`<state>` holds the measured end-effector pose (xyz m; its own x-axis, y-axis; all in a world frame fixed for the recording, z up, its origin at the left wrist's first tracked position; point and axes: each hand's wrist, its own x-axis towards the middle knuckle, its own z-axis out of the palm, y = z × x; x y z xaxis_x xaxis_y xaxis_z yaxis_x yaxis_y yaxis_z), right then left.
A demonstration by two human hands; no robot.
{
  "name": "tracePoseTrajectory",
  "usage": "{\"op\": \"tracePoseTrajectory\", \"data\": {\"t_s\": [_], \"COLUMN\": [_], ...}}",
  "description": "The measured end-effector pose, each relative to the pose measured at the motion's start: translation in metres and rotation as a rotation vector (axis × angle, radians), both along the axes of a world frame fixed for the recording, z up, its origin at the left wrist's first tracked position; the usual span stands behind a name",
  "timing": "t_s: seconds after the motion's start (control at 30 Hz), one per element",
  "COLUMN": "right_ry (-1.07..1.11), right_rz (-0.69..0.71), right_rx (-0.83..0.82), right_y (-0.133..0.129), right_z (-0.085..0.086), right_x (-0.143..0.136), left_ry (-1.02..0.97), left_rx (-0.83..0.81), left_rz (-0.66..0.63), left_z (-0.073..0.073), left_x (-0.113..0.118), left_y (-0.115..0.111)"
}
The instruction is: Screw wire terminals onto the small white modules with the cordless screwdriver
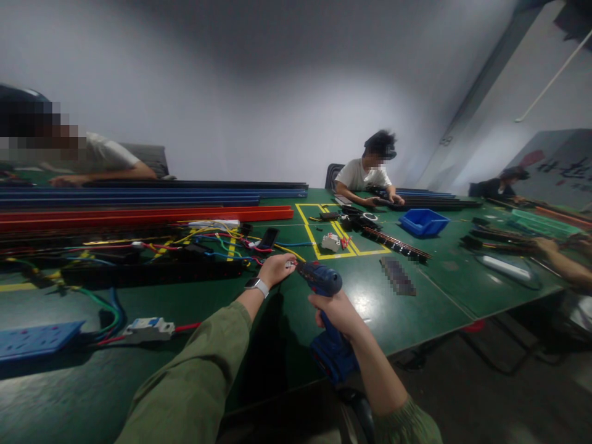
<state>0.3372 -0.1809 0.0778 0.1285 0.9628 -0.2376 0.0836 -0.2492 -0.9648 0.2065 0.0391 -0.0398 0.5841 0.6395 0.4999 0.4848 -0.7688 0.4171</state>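
Observation:
My right hand (333, 308) is wrapped round the handle of a blue cordless drill (326, 279), whose front points left. At the drill's tip, my left hand (276, 270) is closed on something small and pale that I cannot make out. A watch (257, 285) with a light strap is on the left wrist. Just left of that hand lies a long black strip (152, 273) with coloured wires about it. A white breaker (331, 242) with red parts lies on the green table beyond the drill.
On the green table (259, 370) lie a blue power strip (41, 339), a wired breaker (148, 330), red rails (208, 216), a blue bin (423, 222), and a phone (398, 275). Several people sit around, one across the table (363, 176); another person's arm (562, 259) reaches in at right.

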Motion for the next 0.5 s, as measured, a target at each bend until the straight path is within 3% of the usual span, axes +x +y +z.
{"op": "tracePoseTrajectory", "data": {"t_s": [0.5], "right_ry": [-0.004], "right_rz": [-0.008], "right_rx": [0.012], "right_y": [-0.0005], "right_z": [-0.0016], "right_x": [-0.0001], "left_ry": [-0.005], "left_rx": [-0.002], "left_rz": [0.002], "left_z": [-0.004], "left_x": [0.0], "left_y": [0.0035]}}
